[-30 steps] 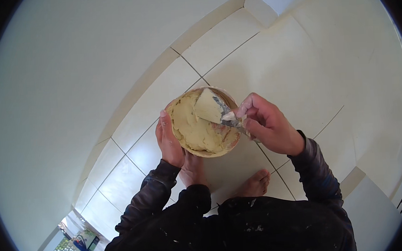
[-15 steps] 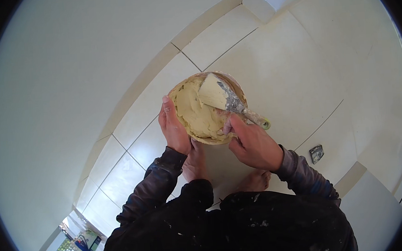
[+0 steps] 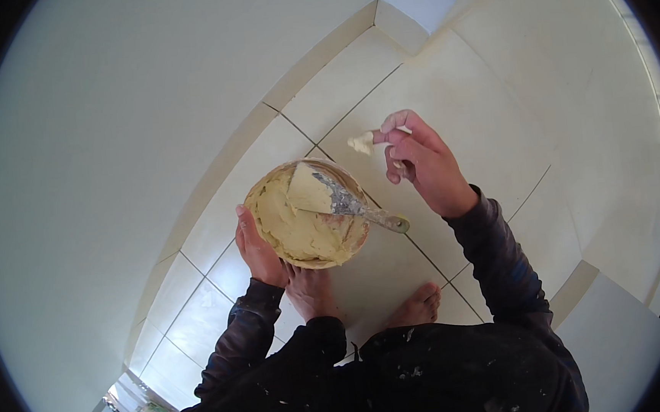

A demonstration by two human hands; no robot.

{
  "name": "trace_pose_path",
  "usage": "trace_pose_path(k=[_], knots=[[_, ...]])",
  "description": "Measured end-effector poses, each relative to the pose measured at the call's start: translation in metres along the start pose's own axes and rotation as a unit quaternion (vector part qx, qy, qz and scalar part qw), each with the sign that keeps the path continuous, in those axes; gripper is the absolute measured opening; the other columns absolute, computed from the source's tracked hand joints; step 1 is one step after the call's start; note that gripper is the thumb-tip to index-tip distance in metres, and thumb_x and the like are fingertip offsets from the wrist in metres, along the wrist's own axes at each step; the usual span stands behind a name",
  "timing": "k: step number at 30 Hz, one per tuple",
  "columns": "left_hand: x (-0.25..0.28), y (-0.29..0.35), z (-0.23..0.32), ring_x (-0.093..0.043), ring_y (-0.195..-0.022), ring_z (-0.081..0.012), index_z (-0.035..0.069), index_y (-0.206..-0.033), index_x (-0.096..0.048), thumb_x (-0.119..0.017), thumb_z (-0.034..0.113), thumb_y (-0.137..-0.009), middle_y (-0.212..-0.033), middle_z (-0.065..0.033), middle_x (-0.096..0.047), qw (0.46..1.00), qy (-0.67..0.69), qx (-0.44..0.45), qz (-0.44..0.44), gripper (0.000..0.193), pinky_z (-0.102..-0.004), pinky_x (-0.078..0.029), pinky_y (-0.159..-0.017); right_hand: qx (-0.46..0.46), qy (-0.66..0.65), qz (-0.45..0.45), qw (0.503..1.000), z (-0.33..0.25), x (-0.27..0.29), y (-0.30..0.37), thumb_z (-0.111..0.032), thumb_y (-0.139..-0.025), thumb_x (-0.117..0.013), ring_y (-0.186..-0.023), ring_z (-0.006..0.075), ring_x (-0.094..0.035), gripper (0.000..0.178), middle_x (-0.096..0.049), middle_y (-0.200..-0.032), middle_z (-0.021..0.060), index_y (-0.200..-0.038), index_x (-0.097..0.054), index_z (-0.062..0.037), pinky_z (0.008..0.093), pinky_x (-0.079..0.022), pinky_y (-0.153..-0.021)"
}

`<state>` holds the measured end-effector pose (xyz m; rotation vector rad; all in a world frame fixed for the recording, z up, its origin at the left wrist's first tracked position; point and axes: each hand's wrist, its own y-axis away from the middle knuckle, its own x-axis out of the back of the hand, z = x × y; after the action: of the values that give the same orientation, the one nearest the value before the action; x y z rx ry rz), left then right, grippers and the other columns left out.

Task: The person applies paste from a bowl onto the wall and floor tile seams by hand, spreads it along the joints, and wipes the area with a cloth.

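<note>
A round bucket (image 3: 357, 244) of pale yellow putty (image 3: 281, 217) is in front of me, above the tiled floor. My left hand (image 3: 259, 249) grips its left side, the thumb up along the rim and the other fingers mostly hidden. Across the bucket lies a putty knife (image 3: 345, 202), its broad blade coated with putty and its handle sticking out past the right rim. My right hand (image 3: 426, 157) is raised to the right of the bucket, fingers apart and partly bent. A dab of putty (image 3: 360, 143) clings to the tip of one outstretched finger.
A pale wall (image 3: 133, 128) with a beige skirting (image 3: 212, 161) runs along the left. Large light tiles (image 3: 352, 89) cover the floor. My bare feet (image 3: 417, 305) stand below the bucket. Another wall end (image 3: 606, 317) is at the lower right.
My right hand has left the bucket and moved up, carrying putty on a fingertip. The bucket, with my left hand and the putty knife, sits lower and farther left in view.
</note>
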<state>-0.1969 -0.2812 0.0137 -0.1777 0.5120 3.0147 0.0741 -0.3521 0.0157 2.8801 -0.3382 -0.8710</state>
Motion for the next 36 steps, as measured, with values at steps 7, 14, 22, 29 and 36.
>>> trace_pose_path(k=[7,14,22,29,36], knots=[[-0.110,0.016,0.018,-0.063,-0.106,-0.0221,-0.003,-0.127,-0.053,-0.041,0.051,-0.103,-0.120,-0.0134,-0.062,1.000,0.016,0.003,-0.026,0.060,-0.0327,-0.051,-0.091,0.265,0.194,0.226,0.917,-0.092,0.124,-0.129,-0.002,-0.088,-0.046,-0.084,0.0232,-0.068,0.032,-0.055,-0.121,0.0246,-0.119,-0.038,0.0001,0.0352,-0.050,-0.074],[-0.167,-0.070,0.015,-0.063,-0.105,-0.0213,-0.003,-0.124,-0.054,-0.040,0.049,-0.104,-0.118,-0.0134,-0.063,1.000,-0.007,0.005,-0.017,0.057,-0.0327,-0.051,-0.090,0.233,0.305,0.260,0.886,-0.125,0.182,-0.264,-0.003,-0.084,-0.050,-0.079,0.0379,-0.069,0.039,-0.063,-0.097,0.0285,-0.119,-0.034,0.0024,0.0445,-0.051,-0.077],[-0.191,-0.141,0.016,-0.063,-0.106,-0.0223,-0.004,-0.125,-0.053,-0.039,0.048,-0.104,-0.118,-0.0138,-0.063,1.000,-0.008,0.003,-0.008,0.057,-0.0329,-0.050,-0.091,0.246,0.429,0.288,0.820,-0.121,0.148,-0.338,-0.001,-0.078,-0.052,-0.081,0.0492,-0.062,0.041,-0.062,-0.096,0.0294,-0.114,-0.033,0.0042,0.0543,-0.050,-0.073],[-0.175,-0.151,0.018,-0.063,-0.105,-0.0224,-0.004,-0.124,-0.054,-0.039,0.047,-0.105,-0.118,-0.0137,-0.063,1.000,0.003,0.018,-0.008,0.057,-0.0329,-0.050,-0.091,0.252,0.390,0.207,0.861,-0.093,0.106,-0.325,0.000,-0.079,-0.052,-0.076,0.0478,-0.063,0.045,-0.057,-0.111,0.0342,-0.116,-0.029,0.0049,0.0527,-0.052,-0.072],[-0.171,-0.147,-0.020,-0.063,-0.105,-0.0211,-0.004,-0.124,-0.054,-0.039,0.047,-0.105,-0.117,-0.0132,-0.064,1.000,0.003,0.018,-0.016,0.057,-0.0321,-0.050,-0.091,0.274,0.134,0.232,0.924,-0.094,0.151,-0.328,0.003,-0.084,-0.045,-0.069,0.0370,-0.067,0.042,-0.036,-0.140,0.0424,-0.121,-0.025,0.0044,0.0451,-0.053,-0.071]])
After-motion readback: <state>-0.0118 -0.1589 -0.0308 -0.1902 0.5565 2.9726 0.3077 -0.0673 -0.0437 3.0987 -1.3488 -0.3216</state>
